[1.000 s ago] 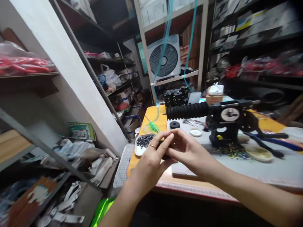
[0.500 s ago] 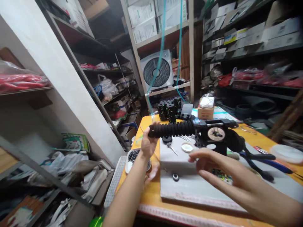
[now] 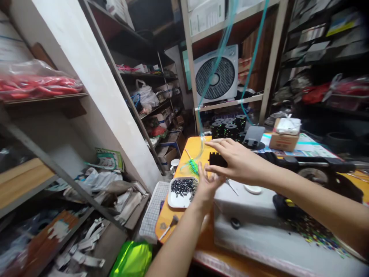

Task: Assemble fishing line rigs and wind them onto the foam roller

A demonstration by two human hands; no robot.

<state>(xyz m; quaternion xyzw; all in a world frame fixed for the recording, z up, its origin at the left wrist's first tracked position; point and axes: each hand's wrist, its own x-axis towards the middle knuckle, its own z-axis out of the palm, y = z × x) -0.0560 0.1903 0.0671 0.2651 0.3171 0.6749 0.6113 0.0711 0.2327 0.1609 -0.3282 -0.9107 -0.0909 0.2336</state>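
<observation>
Since half a second ago, the right hand (image 3: 240, 163) has risen from above the board (image 3: 259, 234) to the rod (image 3: 217, 159), and the left hand (image 3: 207, 186) has let go of the rod's end and dropped below it.

Right fingers (image 3: 220, 144) are stretched almost straight and lie over the ribbed black rod, not curled round it. Only the rod's left end shows, past the fingertips. The left hand points upward just beneath that end. Its fingertips are hidden behind the right hand, so contact or grip cannot be told.

The rod runs level above the board's left edge, toward a dark, blurred device at the right.

Just left of the left hand sits a white tray (image 3: 173, 200) of small black pieces, with a green tassel (image 3: 192, 166) beyond it. A white cap (image 3: 253, 189) lies under the right wrist, and a black ring (image 3: 235, 222) lies on the board. Black spools (image 3: 227, 129), a box (image 3: 284, 141) and a fan (image 3: 215, 75) stand behind.
</observation>
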